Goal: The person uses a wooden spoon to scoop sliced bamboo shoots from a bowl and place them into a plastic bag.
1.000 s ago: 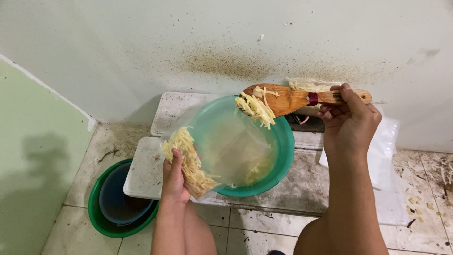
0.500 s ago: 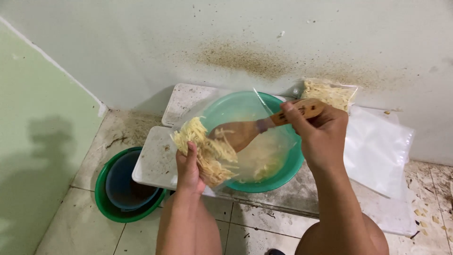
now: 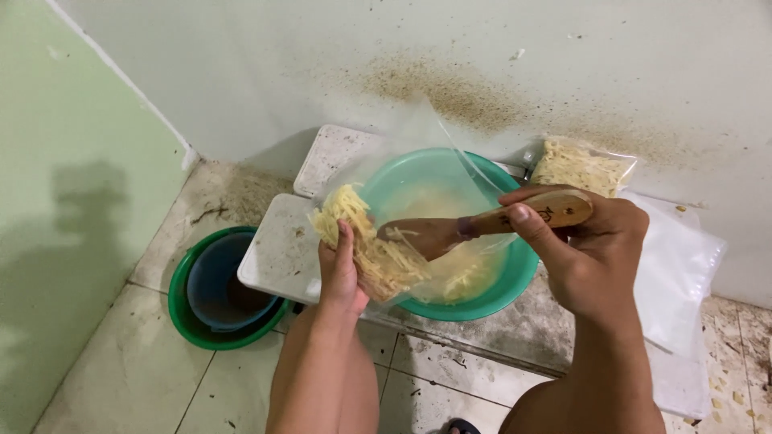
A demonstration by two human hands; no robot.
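My left hand (image 3: 340,273) grips a clear plastic bag (image 3: 378,241) partly filled with pale yellow shredded strips, holding it up over a teal bowl (image 3: 498,293). My right hand (image 3: 583,245) holds a wooden spatula (image 3: 482,225) by its handle. The spatula's blade points left and reaches into the bag's open mouth above the bowl. More yellow shreds lie in the bottom of the bowl.
A filled clear bag of the same shreds (image 3: 579,165) lies behind the bowl by the stained wall. Empty plastic bags (image 3: 675,273) lie to the right. A green basin with a blue bowl inside (image 3: 213,293) sits on the tiled floor at left, beside a white board (image 3: 277,249).
The spatula, earlier raised behind the bowl with shreds on it, has come down and its blade now sits in the bag's opening. The left hand keeps holding the bag.
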